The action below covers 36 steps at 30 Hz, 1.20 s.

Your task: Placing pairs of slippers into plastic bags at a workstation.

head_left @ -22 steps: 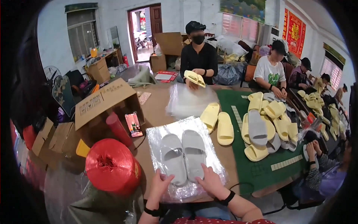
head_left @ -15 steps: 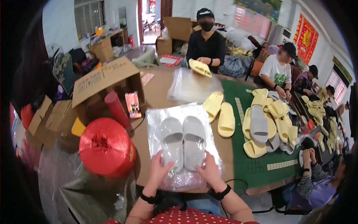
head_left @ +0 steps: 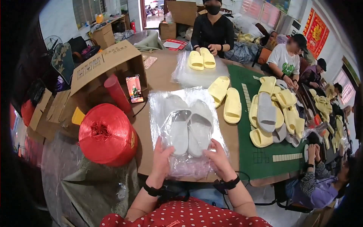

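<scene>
A pair of pale grey slippers [head_left: 200,130] lies side by side within a clear plastic bag [head_left: 159,109] on the table in front of me. On the bag's left edge, near the heels, my left hand [head_left: 162,157] is closed with its thumb over the film. At the opposite edge my right hand [head_left: 220,159] pinches the bag the same way. The bag's end nearest me is crumpled. Under it, more clear film shows. Two yellow slippers [head_left: 232,106] rest just right of the bag.
Left of me stand a big red twine roll [head_left: 107,134], a red tube [head_left: 117,94], a lit phone [head_left: 134,89] and an open carton [head_left: 106,64]. Across the table, a person [head_left: 212,32] is behind yellow slippers [head_left: 202,59] on clear bags. Yellow and grey slippers [head_left: 267,113] pile on the green mat [head_left: 249,162].
My view has tilted down a little. My hands have spread slightly apart along the bag's edges. The person opposite has set down the yellow slipper, which now lies beside another on the clear bags.
</scene>
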{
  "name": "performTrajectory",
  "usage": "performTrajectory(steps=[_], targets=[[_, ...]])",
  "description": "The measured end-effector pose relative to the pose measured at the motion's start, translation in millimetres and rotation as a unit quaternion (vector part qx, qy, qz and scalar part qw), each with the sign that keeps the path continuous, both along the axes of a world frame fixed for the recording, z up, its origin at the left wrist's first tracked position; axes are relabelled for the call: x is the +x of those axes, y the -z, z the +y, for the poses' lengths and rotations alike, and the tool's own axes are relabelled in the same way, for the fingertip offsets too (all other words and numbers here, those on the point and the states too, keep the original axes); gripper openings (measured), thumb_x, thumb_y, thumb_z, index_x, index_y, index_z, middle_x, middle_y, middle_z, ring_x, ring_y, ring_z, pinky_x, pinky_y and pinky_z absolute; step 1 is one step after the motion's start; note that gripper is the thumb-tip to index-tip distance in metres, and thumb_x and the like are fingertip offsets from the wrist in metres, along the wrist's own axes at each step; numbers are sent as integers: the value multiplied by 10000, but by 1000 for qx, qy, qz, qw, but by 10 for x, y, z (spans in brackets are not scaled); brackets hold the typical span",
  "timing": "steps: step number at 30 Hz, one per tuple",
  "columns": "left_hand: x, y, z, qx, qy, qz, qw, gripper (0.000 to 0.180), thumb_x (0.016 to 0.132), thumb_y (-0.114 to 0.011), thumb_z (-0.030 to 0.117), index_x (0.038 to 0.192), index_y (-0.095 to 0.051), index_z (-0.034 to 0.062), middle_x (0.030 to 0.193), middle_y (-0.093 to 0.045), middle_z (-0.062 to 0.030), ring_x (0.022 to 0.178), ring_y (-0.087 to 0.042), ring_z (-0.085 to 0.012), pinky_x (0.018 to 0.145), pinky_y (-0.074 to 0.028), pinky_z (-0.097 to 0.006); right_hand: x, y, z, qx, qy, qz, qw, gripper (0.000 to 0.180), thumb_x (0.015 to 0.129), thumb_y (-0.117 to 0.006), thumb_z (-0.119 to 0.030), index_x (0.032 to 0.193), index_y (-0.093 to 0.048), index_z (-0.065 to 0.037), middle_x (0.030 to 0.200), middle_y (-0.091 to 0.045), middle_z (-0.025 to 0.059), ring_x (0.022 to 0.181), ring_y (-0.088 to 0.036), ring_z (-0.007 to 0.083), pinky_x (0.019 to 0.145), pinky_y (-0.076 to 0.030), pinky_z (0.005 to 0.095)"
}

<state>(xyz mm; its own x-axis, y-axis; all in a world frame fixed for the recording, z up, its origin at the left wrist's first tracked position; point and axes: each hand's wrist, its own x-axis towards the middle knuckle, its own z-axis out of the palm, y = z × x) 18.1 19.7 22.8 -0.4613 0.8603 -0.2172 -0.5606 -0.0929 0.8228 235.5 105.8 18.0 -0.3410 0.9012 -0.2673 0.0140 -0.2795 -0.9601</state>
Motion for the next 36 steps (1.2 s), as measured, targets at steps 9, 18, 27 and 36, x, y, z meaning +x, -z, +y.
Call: performTrajectory(steps=[9, 18, 27, 36], targets=[[-92, 14, -146, -131, -110, 591, 788, 979, 831, -738, 263, 1524, -123, -53, 1528, -222, -325, 1348, -331, -442, 1156, -221, -500, 27, -198, 70, -80, -85, 14, 993, 229, 899, -655, -183, 1054, -569, -39, 732, -545, -41, 570, -480, 35, 486, -376, 192], [-274, 69, -193, -144, 32, 427, 892, 970, 773, -827, 290, 1482, -269, -67, 1338, -536, -244, 1120, -587, -308, 931, -496, -396, 180, -74, 45, -34, -80, 124, 988, 420, 878, -637, -172, 1265, -546, -35, 904, -623, -37, 652, -513, 16, 546, -405, 170], [-146, -64, -253, -23, 43, 41, 998, 458, 882, -700, 134, 1272, -531, -37, 1089, -661, -89, 949, -650, -160, 844, -534, -317, 255, -660, -192, 45, -48, 136, 989, 454, 865, -629, -85, 1296, -506, -12, 1061, -638, 38, 919, -623, 82, 781, -493, 211], [51, 168, -558, 76, 190, -100, 974, 449, 904, -664, 99, 1323, -525, 20, 1195, -627, -74, 1042, -626, -172, 872, -532, -342, -122, -214, -582, 274, -51, -179, 944, 433, 838, -688, -59, 1202, -466, 15, 1027, -625, 97, 842, -614, 100, 665, -502, 261]])
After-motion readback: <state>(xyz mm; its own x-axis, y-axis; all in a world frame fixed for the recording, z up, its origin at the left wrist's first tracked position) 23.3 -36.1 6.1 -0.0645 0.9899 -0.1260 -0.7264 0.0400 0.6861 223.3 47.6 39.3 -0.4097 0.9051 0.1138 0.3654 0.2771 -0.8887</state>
